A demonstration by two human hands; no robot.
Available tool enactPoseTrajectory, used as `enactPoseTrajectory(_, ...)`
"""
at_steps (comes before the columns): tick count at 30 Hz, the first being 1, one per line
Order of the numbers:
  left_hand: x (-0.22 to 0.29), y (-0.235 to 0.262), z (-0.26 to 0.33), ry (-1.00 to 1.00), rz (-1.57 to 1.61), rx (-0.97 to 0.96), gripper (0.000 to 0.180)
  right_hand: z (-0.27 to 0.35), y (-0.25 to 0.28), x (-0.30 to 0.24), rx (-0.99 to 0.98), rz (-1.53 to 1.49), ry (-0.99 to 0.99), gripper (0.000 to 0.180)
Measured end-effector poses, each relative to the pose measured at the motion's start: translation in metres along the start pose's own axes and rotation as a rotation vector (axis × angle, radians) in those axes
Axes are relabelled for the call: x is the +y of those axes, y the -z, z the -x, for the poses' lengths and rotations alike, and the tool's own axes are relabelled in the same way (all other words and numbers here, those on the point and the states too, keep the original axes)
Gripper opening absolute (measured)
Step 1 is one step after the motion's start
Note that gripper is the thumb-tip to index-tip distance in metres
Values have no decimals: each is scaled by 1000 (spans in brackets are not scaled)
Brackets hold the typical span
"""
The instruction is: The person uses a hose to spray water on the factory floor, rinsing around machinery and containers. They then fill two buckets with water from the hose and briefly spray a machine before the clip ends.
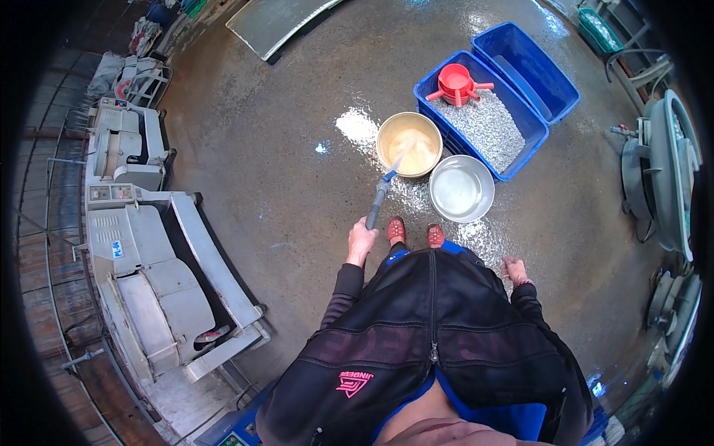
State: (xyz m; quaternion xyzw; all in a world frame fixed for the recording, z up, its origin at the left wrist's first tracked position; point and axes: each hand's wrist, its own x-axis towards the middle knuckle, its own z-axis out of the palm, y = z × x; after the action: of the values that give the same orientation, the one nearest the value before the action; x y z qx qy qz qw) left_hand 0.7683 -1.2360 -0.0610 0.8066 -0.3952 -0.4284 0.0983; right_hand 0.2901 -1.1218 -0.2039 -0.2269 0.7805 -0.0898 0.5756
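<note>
My left hand (361,240) is closed around a grey hose (377,207) with a blue end. A stream runs from the hose into a beige bucket (384,151), where pale, foamy liquid stands. Just right of that bucket is a round metal basin (487,195) with clear liquid in it. My right hand (515,270) hangs low beside my body, fingers loosely apart, holding nothing.
Beyond the basin stands a blue crate (529,154) of small silvery pieces (485,130), with red scoops (455,80) on top. Another blue crate (547,74) adjoins it. Grey machines (152,279) line the left; round machines (662,171) stand right. The floor (297,163) is wet.
</note>
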Motion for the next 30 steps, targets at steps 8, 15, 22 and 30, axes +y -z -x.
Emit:
enactPoseTrajectory(8, 2, -2, 3, 40, 18, -14, 50, 10, -5, -3, 8, -26, -26, 28)
enactPoseTrajectory(15, 2, -4, 4, 4, 17, 11, 51, 5, -8, -5, -11, -15, -30, 29)
enactPoseTrajectory(22, 6, -5, 6, 8, 21, 17, 51, 0, -1, -11, -39, -20, -18, 29)
enactPoseTrajectory(30, 5, -7, 9, 18, 66, 12, 50, 3, 2, -10, -28, -7, -9, 27)
